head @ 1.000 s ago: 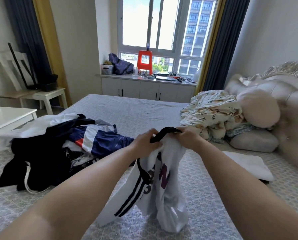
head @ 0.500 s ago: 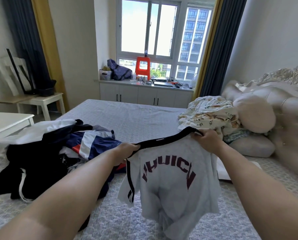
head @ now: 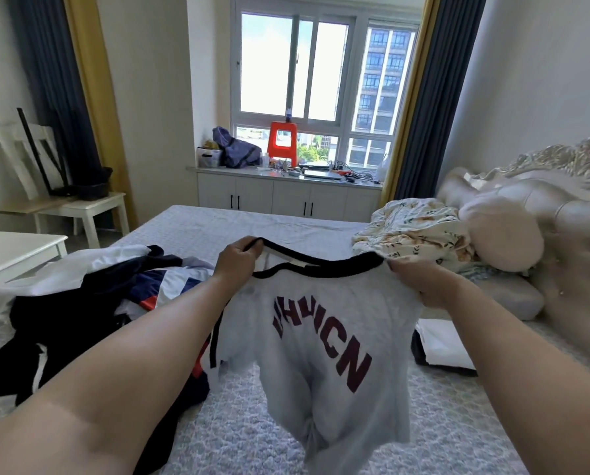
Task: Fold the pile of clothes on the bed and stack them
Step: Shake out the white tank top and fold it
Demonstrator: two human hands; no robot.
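Early stage by my read. My left hand and right hand pinch white T-shirt collar, unfolded; clothes pile at 9 o'clock untouched, one folded garment at 3 o'clock.

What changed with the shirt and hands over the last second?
Both hands, left hand and right hand, moved apart along the dark collar, spreading the bunched grey T-shirt open and lifting it. Both kept their grip. The clothes pile stayed put.

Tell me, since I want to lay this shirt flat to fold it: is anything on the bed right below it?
Nothing visible. The grey T-shirt with dark red letters, held by the left hand and right hand, hangs over bare patterned bedspread; the dark clothes pile lies leftward.
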